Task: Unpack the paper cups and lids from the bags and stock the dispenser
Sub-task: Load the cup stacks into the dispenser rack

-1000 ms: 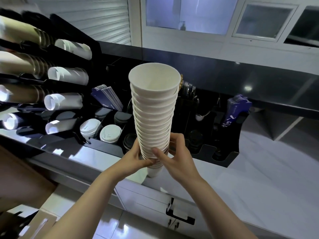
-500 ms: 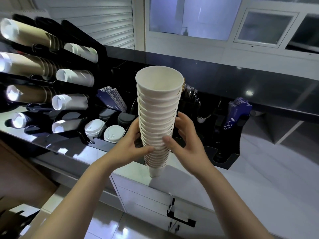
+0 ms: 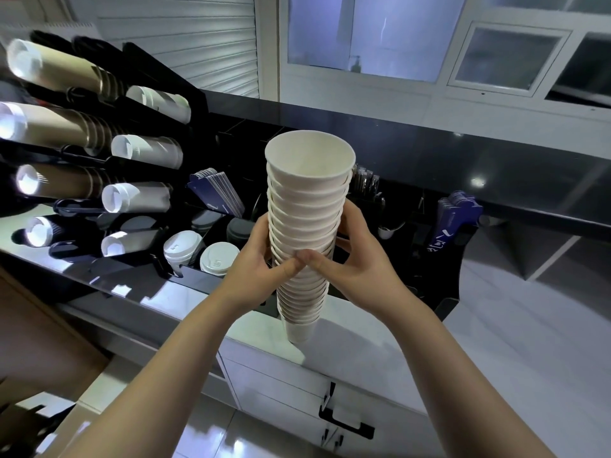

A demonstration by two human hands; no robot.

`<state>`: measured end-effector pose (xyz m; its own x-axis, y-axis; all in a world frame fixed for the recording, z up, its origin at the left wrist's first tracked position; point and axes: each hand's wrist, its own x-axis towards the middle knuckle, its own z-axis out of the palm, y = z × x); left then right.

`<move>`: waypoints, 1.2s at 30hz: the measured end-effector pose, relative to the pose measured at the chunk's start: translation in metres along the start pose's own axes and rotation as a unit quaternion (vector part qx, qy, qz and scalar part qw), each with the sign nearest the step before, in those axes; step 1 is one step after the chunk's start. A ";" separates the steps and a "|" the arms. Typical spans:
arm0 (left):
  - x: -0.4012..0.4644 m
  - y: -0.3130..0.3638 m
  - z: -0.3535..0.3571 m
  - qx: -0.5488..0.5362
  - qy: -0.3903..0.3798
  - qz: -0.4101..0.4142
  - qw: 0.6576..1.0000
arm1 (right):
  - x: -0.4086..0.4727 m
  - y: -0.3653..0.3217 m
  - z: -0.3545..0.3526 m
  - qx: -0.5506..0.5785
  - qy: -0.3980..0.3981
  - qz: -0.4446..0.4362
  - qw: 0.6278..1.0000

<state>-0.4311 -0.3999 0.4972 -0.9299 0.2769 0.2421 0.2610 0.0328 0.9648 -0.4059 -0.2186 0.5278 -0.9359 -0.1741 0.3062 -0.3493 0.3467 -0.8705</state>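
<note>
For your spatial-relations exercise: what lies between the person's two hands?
In the head view, the stack of white paper cups stands upright between the left hand and right hand; both grip it around the middle, thumbs meeting in front.

Your left hand (image 3: 253, 264) and right hand (image 3: 355, 262) now sit higher on the cup stack (image 3: 305, 226), thumbs meeting at its near side.
</note>
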 end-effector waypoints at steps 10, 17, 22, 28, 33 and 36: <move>-0.001 0.000 0.006 -0.030 0.002 -0.016 0.999 | 0.007 -0.004 0.001 -0.026 0.016 -0.009 0.999; -0.001 -0.002 0.005 -0.029 -0.001 -0.017 0.999 | 0.018 -0.001 -0.004 -0.048 -0.022 0.004 0.999; -0.001 -0.003 0.003 -0.026 0.000 -0.022 0.999 | 0.017 -0.002 -0.001 -0.042 0.004 -0.002 0.999; 0.000 -0.002 0.001 -0.023 -0.001 -0.023 0.999 | 0.018 -0.004 0.002 -0.046 0.022 -0.009 0.999; 0.001 -0.009 0.000 -0.028 0.000 -0.024 0.999 | 0.018 -0.007 0.006 0.003 0.056 -0.032 0.998; 0.000 -0.011 0.001 -0.029 -0.004 -0.029 0.999 | 0.030 -0.026 -0.007 0.074 0.097 -0.057 0.991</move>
<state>-0.4335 -0.3990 0.4869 -0.9410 0.2832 0.1853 0.1914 -0.0064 0.9815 -0.4248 -0.2263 0.5621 -0.8870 -0.0190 0.4614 -0.4561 0.1930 -0.8687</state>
